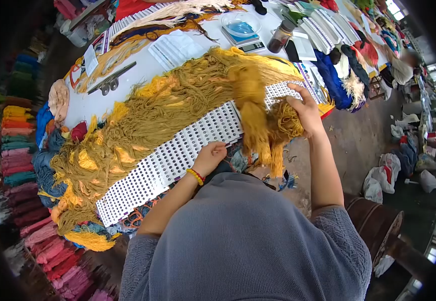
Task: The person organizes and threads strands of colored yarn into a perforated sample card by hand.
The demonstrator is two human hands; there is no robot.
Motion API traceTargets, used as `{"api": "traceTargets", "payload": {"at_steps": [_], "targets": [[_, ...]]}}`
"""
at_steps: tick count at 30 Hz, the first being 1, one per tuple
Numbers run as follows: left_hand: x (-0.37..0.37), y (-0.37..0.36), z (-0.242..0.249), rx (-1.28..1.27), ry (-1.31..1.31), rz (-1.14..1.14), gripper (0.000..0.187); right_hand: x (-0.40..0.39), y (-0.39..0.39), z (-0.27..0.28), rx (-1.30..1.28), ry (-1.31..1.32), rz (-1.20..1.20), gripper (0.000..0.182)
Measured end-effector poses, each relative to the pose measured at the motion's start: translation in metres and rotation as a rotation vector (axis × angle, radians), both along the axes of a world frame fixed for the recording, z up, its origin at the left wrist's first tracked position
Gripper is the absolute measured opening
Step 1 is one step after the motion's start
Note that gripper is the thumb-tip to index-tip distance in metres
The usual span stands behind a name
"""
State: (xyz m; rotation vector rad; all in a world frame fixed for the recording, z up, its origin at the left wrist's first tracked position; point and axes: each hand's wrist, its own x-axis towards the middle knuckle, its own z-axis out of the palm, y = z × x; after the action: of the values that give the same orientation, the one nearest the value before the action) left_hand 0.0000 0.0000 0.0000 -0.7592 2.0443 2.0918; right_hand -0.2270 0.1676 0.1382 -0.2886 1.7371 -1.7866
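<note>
My right hand (306, 111) is closed round a skein of golden-brown yarn (287, 120), held up over the right part of a long white card strip (178, 148) with rows of dark holes. Next to it a blurred bunch of mustard yarn (250, 108) hangs down past the strip's near edge. My left hand (210, 158), a yellow bead bracelet at its wrist, rests at the strip's near edge with the fingers curled; anything inside them is hidden. Behind the strip lies a thick heap of olive and yellow yarn (163, 108), its strands spread along the table.
At the back stand a scale (250, 45) with a clear dish (240, 25) and a dark jar (281, 37). A paper sheet (175, 49) and a dark metal tool (111, 80) lie on the white table. Blue yarn (331, 78) hangs at right; coloured skeins (20, 145) line the left.
</note>
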Motion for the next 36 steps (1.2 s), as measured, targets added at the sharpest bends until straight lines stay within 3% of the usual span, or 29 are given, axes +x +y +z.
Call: {"api": "traceTargets", "payload": {"at_steps": [2,3,5,7,8,12,14,15,19,20,21,22,23,24,25,27,28,30,32,34,35,36], "targets": [[0.01,-0.006,0.026,-0.086,0.051,-0.003,0.035,0.012,-0.015,-0.006,-0.207,-0.279,-0.059,0.033],[-0.053,0.037,0.033,0.007,0.145,-0.012,0.037,-0.038,0.011,0.004,-0.215,-0.348,-0.097,0.032],[-0.069,0.037,0.06,-0.093,0.181,-0.065,0.05,-0.041,-0.001,-0.019,-0.377,-0.576,-0.183,0.035],[-0.094,0.04,0.073,-0.327,0.289,-0.079,0.06,-0.047,-0.009,-0.022,-0.466,-0.728,-0.092,0.031],[-0.105,0.042,0.075,-0.327,0.314,-0.091,0.069,-0.049,-0.01,-0.024,-0.493,-0.833,-0.055,0.031],[-0.13,0.048,0.05,-0.435,0.381,0.014,0.071,-0.051,-0.009,-0.026,-0.623,-0.889,-0.038,0.03],[-0.136,0.05,0.048,-0.082,0.203,-0.048,0.066,-0.059,-0.006,-0.03,-0.606,-0.881,-0.013,0.03],[-0.137,0.049,0.048,-0.081,0.201,-0.048,0.066,-0.062,-0.007,-0.032,-0.592,-0.887,-0.028,0.029],[-0.142,0.05,0.063,0.014,0.13,-0.087,0.024,-0.075,-0.013,-0.05,-0.58,-0.971,-0.026,0.028],[-0.142,0.051,0.057,0.014,0.126,-0.089,0.024,-0.076,-0.015,-0.058,-0.421,-0.878,-0.108,0.03],[-0.142,0.052,0.046,0.105,0.1,0.057,0.023,-0.077,-0.016,-0.067,-0.261,-0.781,-0.188,0.034],[-0.143,0.051,0.036,0.194,0.074,0.202,0.022,-0.081,-0.012,-0.114,-0.145,-0.364,-0.391,0.043],[-0.146,0.047,0.029,0.456,0.097,0.392,0.02,-0.08,-0.003,-0.129,-0.002,-0.298,-0.412,0.044],[-0.149,0.042,0.037,0.551,0.097,0.473,0.019,-0.076,0.004,-0.138,0.138,-0.227,-0.422,0.046],[-0.15,0.038,0.044,0.649,0.092,0.559,0.018,-0.066,0.008,-0.144,0.175,0.013,-0.415,0.046],[-0.15,0.026,0.031,0.607,0.12,0.597,0.017,-0.044,0.026,-0.15,0.361,0.591,-0.114,0.049],[-0.152,0.023,0.035,0.598,0.119,0.614,0.016,-0.035,0.031,-0.132,0.402,0.795,0.074,0.052],[-0.162,0.012,0.032,0.572,0.168,0.664,0.017,-0.026,0.035,-0.131,0.454,1.077,0.204,0.053],[-0.169,-0.005,0.024,0.523,0.267,0.699,0.017,-0.027,0.036,-0.135,0.556,1.067,0.252,0.058],[-0.169,-0.019,0.031,0.37,0.183,0.725,0.017,-0.038,0.041,-0.152,0.722,1.093,0.405,0.065],[-0.17,-0.03,0.003,0.017,0.232,0.763,0.02,-0.044,0.044,-0.155,0.72,1.094,0.403,0.065],[-0.168,-0.031,-0.001,0.016,0.232,0.762,0.02,-0.048,0.045,-0.152,0.763,1.011,0.471,0.067]]}}
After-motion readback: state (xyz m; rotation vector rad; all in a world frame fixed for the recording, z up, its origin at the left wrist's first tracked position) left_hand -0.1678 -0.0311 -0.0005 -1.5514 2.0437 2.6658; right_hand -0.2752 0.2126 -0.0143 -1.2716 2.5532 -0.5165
